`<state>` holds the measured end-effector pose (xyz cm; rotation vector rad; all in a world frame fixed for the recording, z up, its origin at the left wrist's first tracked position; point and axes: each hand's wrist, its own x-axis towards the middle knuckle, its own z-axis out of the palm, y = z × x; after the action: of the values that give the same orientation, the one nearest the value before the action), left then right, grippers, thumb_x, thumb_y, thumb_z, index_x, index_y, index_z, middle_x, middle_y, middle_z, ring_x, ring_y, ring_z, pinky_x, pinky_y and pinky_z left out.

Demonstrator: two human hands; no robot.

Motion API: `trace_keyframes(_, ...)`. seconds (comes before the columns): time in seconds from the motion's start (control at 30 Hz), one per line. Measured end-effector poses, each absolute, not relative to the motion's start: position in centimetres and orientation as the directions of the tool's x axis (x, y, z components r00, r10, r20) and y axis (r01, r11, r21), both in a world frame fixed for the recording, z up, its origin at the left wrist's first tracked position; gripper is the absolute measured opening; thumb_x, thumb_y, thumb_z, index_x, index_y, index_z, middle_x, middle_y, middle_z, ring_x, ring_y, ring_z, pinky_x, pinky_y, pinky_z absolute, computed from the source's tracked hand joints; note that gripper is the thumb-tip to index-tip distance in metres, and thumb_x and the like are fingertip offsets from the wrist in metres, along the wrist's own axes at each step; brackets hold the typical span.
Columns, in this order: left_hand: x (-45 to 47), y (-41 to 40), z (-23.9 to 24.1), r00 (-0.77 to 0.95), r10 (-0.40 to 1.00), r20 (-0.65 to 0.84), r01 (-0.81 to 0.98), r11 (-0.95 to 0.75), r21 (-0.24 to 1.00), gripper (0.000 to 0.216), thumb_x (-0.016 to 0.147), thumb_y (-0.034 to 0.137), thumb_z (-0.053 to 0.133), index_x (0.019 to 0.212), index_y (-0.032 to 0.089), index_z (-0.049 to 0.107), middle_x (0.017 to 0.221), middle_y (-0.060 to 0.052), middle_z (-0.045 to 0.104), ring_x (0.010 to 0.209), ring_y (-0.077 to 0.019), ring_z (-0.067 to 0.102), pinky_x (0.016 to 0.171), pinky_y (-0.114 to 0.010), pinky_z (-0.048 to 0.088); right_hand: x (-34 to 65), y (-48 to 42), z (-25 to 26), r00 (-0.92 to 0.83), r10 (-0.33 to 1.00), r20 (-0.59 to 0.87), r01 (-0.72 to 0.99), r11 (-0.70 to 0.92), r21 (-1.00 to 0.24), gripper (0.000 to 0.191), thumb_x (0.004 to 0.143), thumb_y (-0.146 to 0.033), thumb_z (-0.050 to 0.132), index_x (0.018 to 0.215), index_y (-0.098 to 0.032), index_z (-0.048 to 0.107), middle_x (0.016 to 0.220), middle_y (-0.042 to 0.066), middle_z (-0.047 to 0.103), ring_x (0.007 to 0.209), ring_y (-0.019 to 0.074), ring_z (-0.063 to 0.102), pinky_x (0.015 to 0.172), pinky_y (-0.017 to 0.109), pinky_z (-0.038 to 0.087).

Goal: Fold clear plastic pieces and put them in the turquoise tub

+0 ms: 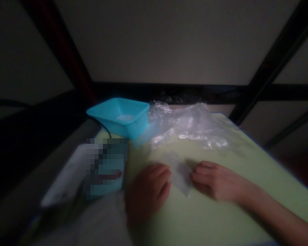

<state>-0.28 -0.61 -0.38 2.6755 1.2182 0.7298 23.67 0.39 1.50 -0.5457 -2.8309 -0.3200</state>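
A small clear plastic pouch [181, 177] lies on the pale green tabletop [200, 222], between the two hands. The left hand [149, 193] is at its left edge, fingers curled inward into a narrow shape; the right hand [207, 179] is at its right edge, palm down, with its fingers bent together. In this dim, blurred view I cannot tell whether either hand pinches the film or only rests against it. The pouch looks flat, with a darker grey area on the side nearest the right hand.

Beyond the left hand, farther from the person, stands a turquoise plastic basin [140, 126], open at the top and upright; a whitish patch shows on the floor inside it. Ahead of both hands, to the right of the basin, crumpled clear plastic bags [190, 124] spread in a shiny heap toward the far edge of the tabletop. To the left of the left hand is a teal item [107, 189], mostly masked by coarse pixels, with a white flat piece [66, 174] farther left. A dark cable [106, 129] runs down past the basin's near side.
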Motion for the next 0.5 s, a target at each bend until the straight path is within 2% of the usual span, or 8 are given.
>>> trace_keyframes(0.13, -0.2, -1.1, -0.4, 0.594, 0.685, 0.421, 0.652, -0.717, 0.246, 0.031, 0.076, 0.018, 0.050, 0.105, 0.019, 0.063, 0.108, -0.006, 0.068, 0.101, -0.0232, 0.062, 0.091, -0.040, 0.052, 23.5, 0.3, 1.1, -0.900, 0.318, 0.297, 0.372, 0.917, 0.146, 0.026, 0.095, -0.017, 0.040, 0.075, -0.018, 0.056, 0.076, 0.005, 0.061, 0.072, 0.0173, 0.053, 0.066, 0.032, 0.041)
trace_keyframes(0.27, 0.3, -1.8, 0.1, 0.631, 0.663, 0.403, 0.642, -0.738, 0.209, 0.031, 0.071, 0.019, 0.053, 0.101, 0.016, 0.063, 0.101, -0.009, 0.070, 0.093, -0.0248, 0.064, 0.086, -0.040, 0.054, 23.2, 0.0, 0.6, -0.885, 0.332, 0.328, 0.390, 0.911, 0.132, 0.021, 0.092, -0.016, 0.039, 0.079, -0.018, 0.056, 0.081, 0.007, 0.065, 0.074, 0.0185, 0.056, 0.069, 0.034, 0.044)
trace_keyframes(0.5, 0.9, -2.2, -0.1, 0.673, 0.667, 0.319, 0.678, -0.729, 0.093, 0.024, 0.078, 0.005, 0.043, 0.087, 0.017, 0.062, 0.088, -0.007, 0.071, 0.082, -0.0220, 0.067, 0.075, -0.038, 0.058, 22.5, -0.8, 0.2, -0.875, 0.352, 0.332, 0.413, 0.901, 0.133, 0.022, 0.090, -0.015, 0.041, 0.072, -0.020, 0.052, 0.066, 0.004, 0.059, 0.063, 0.0183, 0.054, 0.060, 0.035, 0.041)
